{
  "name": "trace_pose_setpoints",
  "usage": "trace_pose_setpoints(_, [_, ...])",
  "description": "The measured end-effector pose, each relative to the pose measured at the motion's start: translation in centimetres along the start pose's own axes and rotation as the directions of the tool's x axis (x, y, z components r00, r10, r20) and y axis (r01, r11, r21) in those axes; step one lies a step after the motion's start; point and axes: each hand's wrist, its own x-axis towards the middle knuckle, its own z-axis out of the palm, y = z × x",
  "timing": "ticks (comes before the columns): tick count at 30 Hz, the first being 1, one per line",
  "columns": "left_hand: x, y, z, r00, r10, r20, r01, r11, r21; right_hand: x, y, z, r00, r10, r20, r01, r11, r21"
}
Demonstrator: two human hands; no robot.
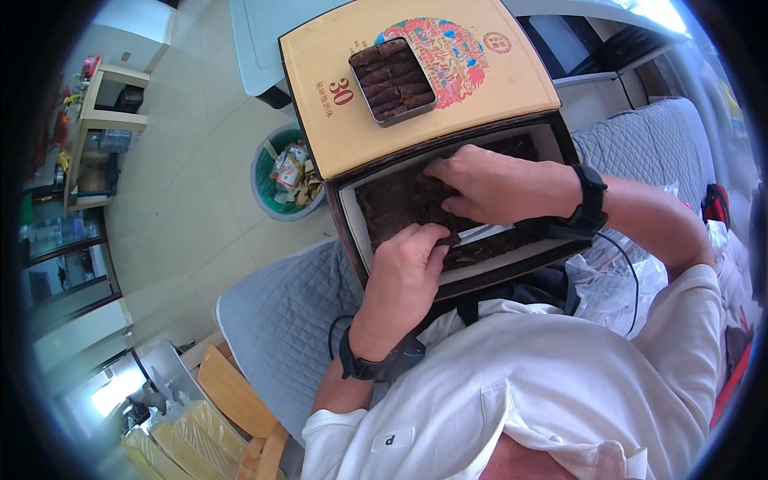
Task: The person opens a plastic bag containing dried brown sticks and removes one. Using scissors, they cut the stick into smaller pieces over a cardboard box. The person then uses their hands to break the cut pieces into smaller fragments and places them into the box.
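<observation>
An open box [346, 220] with a pale inside sits in front of me, filled with dark brown, leafy material [392, 204]. Over its near left part, my left hand [406, 264] is closed, thumb and fingers pinching a dark brown leaf. My right hand [500, 188] reaches in from the right, its fingers curled and pressed together at the same dark material; just what they grip is partly hidden. A pale strip [484, 232] shows between the hands. On the yellow lid [336, 136] stands a small metal tin [394, 82] with several dark brown rolls side by side.
A bin [264, 200] with a green liner and litter stands on the tiled floor left of the box. Grey quilted seating [280, 296] lies beneath and beside it. Clear plastic bags [608, 280] lie at right, near a black cord. A light blue table [256, 48] is behind.
</observation>
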Motion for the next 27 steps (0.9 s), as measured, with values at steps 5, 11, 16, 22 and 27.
trace_pose_setpoints(5, [0.1, 0.4, -0.5, 0.997, -0.068, -0.019, 0.069, 0.997, 0.023, 0.9, -0.7, -0.2, 1.0, -0.011, -0.008, 0.01, 0.988, -0.153])
trace_pose_setpoints(11, [0.3, 0.1, -0.4, 0.998, -0.003, -0.063, 0.006, 0.998, 0.06, 1.1, -0.2, 0.5, 0.979, -0.104, -0.175, 0.114, 0.992, 0.049])
trace_pose_setpoints(16, [0.4, 0.2, -0.6, 0.997, -0.006, -0.071, 0.012, 0.996, 0.083, 0.0, -0.9, -1.2, 0.975, -0.098, -0.198, 0.157, 0.936, 0.314])
trace_pose_setpoints(22, [0.3, 0.3, -0.7, 0.976, -0.215, -0.009, 0.215, 0.976, -0.039, -2.7, 0.0, -2.3, 0.864, -0.301, -0.405, 0.376, 0.919, 0.118])
trace_pose_setpoints(27, [0.1, -0.5, -0.5, 0.981, -0.189, -0.041, 0.188, 0.982, -0.021, -6.0, -1.3, -3.2, 0.969, 0.091, -0.228, 0.032, 0.875, 0.483])
